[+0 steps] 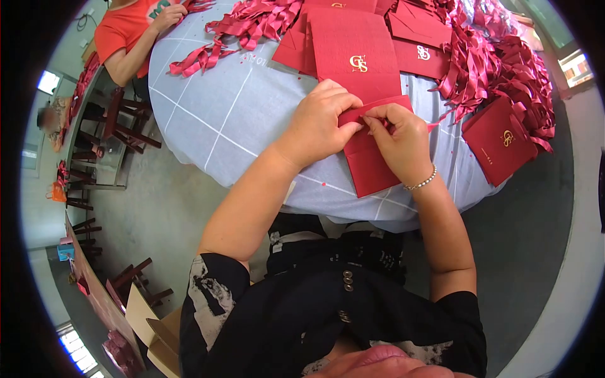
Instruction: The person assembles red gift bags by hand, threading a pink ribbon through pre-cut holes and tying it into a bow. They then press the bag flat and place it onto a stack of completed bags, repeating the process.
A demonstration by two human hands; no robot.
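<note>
A red paper bag (373,165) lies at the near edge of the cloth-covered table. My left hand (321,123) grips its upper left edge between thumb and fingers. With the fingertips pinched together, my right hand (400,135) is at the bag's upper part, close to my left thumb; a bit of red ribbon (432,126) shows beside it. What exactly the right fingertips pinch is too small to tell. Just beyond both hands lies a stack of red bags with a gold logo (356,47).
Red ribbons (469,72) are heaped at the back right, near more red bags (495,145). Other ribbons (252,25) lie at the back left of the table (208,113). A person in orange (126,38) sits across at the left. Wooden stools (123,120) stand on the floor.
</note>
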